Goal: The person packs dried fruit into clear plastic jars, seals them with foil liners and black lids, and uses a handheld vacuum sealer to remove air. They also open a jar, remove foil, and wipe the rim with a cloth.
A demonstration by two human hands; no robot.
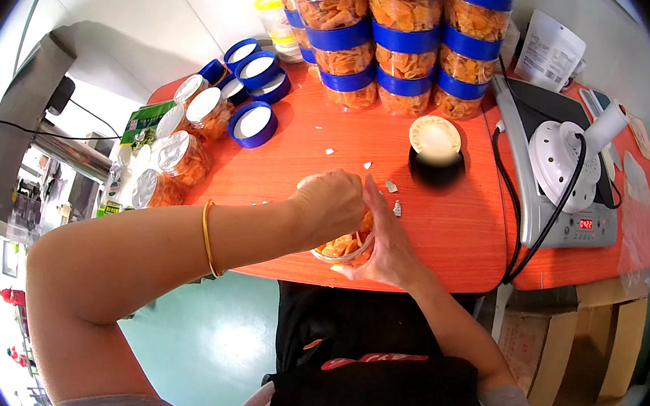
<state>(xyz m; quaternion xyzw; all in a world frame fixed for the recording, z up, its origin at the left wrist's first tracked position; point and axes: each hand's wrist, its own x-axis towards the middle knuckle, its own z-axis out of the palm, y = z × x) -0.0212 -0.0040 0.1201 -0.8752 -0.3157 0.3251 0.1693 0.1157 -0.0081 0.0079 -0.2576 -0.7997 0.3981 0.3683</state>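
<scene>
A clear plastic jar [345, 249] of orange dried pieces stands at the table's near edge. Its rim is partly hidden by my hands. My right hand [388, 247] wraps around the jar's right side, thumb low at the front and fingers along the far side. Across the top of the jar comes my left hand [332, 205], curled into a fist against the far rim. Its fingertips are turned away, so whether it pinches anything is hidden. Small torn foil scraps [391, 186] lie on the red table [307, 145] just beyond the hands.
Stacked blue-lidded jars [397, 41] rise at the back. Foil-topped jars [180, 156] and loose blue lids [253, 125] sit at the left. A black round object with a beige top [436, 149] stands right of centre. A white handheld heat sealer [564, 160] rests on an induction cooker [577, 230], its black cord looping over it.
</scene>
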